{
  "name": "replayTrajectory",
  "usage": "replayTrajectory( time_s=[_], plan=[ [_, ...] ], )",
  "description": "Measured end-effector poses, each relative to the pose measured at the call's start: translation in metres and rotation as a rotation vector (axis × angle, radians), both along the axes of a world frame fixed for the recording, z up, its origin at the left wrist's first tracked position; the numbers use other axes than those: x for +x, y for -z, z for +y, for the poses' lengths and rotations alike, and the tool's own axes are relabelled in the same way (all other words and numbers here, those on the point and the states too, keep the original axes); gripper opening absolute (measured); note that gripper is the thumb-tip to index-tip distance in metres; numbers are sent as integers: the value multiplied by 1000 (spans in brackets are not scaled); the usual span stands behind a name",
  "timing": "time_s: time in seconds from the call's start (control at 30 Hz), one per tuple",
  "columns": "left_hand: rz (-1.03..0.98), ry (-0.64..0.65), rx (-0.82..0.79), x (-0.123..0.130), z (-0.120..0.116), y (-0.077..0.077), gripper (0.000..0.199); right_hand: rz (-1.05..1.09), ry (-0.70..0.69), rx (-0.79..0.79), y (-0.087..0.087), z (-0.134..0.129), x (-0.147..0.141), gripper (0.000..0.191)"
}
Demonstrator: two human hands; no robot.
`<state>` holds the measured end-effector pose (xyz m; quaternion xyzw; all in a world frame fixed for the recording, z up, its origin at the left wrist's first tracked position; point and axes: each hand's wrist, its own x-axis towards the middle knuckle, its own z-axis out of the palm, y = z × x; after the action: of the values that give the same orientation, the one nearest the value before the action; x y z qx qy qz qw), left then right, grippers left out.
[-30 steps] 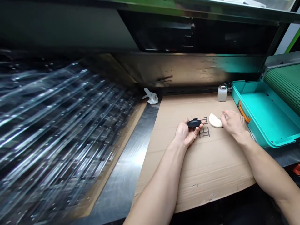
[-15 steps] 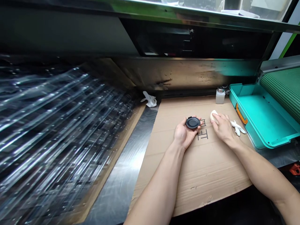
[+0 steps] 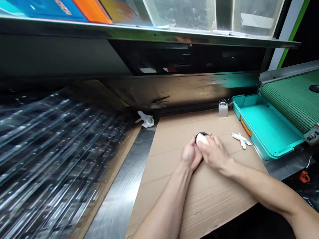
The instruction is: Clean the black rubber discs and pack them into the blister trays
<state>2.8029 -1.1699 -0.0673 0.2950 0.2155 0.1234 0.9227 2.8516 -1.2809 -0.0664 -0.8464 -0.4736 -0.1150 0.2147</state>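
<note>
My left hand [image 3: 191, 154] is closed around a round black plastic part [image 3: 198, 134], holding it above the cardboard sheet [image 3: 164, 186]. My right hand [image 3: 214, 151] grips a white pad [image 3: 202, 139] and presses it onto the top of the black part. The pad and my right fingers cover most of the part, so only its dark upper rim shows. Some blur lies over the right fingers. To the right, crumpled white finger cots or scraps [image 3: 241, 140] lie on the cardboard. A small bottle with a metal cap [image 3: 223, 109] stands at the back.
A teal tray [image 3: 271, 154] with an orange latch stands at the right, beside a green conveyor belt [image 3: 286, 96] carrying a black round piece [image 3: 314, 88]. Stacked clear plastic trays [image 3: 62, 159] fill the left. A crumpled white tissue [image 3: 147, 120] lies near them. A metal ledge [image 3: 154, 35] crosses above.
My right hand has moved left with the white pad, from over the cardboard onto the black part in my left hand. The camera view has shifted, showing more of the conveyor.
</note>
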Motion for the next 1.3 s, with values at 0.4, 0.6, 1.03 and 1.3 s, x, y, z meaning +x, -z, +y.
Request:
replayTrajectory(
  time_s=[0.4, 0.6, 1.03, 1.3],
  plan=[
    [-7, -19, 52, 3, -4, 1, 40, 367, -89, 396, 7, -10, 29, 25],
    [-1, -72, 76, 0, 8, 0, 35, 341, 0, 400, 5, -14, 39, 19],
    [-155, -567, 886, -21, -16, -9, 85, 299, 79, 361, 9, -26, 61, 29],
    [-224, -471, 1069, -19, -7, 5, 99, 281, 66, 344, 7, -26, 62, 29]
  ],
)
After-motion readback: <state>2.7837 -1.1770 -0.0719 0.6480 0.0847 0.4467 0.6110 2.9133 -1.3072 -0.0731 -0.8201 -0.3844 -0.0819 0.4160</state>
